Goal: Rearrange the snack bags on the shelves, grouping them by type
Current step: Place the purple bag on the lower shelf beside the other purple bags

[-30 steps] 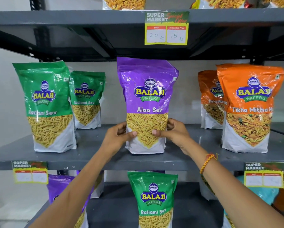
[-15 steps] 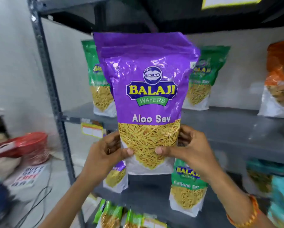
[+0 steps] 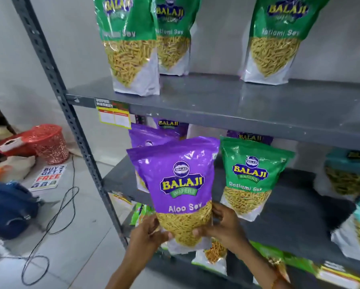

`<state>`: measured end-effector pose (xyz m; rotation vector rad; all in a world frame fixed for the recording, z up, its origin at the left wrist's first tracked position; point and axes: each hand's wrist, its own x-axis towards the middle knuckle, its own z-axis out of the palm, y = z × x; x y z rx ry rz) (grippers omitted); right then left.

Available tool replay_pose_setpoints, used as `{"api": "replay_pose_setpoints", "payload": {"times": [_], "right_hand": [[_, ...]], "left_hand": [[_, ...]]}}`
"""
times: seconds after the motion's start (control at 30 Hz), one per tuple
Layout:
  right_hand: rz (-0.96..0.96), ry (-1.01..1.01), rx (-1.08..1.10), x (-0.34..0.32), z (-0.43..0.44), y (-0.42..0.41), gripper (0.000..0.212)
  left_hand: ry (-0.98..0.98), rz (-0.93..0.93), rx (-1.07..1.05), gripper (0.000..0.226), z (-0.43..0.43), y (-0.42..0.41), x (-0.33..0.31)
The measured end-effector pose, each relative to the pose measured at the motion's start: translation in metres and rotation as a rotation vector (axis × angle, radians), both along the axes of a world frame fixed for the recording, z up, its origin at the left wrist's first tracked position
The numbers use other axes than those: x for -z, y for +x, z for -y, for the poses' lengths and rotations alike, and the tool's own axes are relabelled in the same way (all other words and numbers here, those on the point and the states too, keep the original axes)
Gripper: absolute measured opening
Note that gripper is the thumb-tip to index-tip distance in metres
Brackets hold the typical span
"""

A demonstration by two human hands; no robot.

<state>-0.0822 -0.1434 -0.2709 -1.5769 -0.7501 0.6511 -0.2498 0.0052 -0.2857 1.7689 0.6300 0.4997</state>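
1. Hands grip one purple bag point(image 3: 178, 184) by its lower corners: the left hand point(image 3: 147, 234) and right hand point(image 3: 222, 226) each pinch it, thumbs on the front.
2. The bag is held upright, tilted slightly, in front of the lower shelf point(image 3: 289, 232).
3. Just behind it stands another purple bag point(image 3: 147, 136); a green bag point(image 3: 252, 176) stands on that shelf to its right.
4. Three green bags stand on the upper shelf point(image 3: 237, 101).

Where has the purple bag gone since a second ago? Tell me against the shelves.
Yes, it moved. The purple bag, held by both hands, has come down off the middle shelf to the lower shelf, beside other purple bags.
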Motion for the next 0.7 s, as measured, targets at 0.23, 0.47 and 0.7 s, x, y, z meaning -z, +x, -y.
{"api": "replay_pose_setpoints", "payload": {"times": [0.23,0.47,0.7], "right_hand": [[-0.010,-0.056,0.172,0.034,-0.057,0.057,0.057],[0.004,-0.134,0.200,0.058,-0.083,0.078,0.063],[0.061,-0.124,0.180,0.065,-0.086,0.077,0.079]], "left_hand": [[0.062,-0.048,0.025,0.066,-0.054,0.086,0.031],[0.062,-0.050,-0.014,0.056,-0.071,0.113,0.056],[0.072,0.023,-0.016,0.066,-0.061,0.117,0.055]]}}
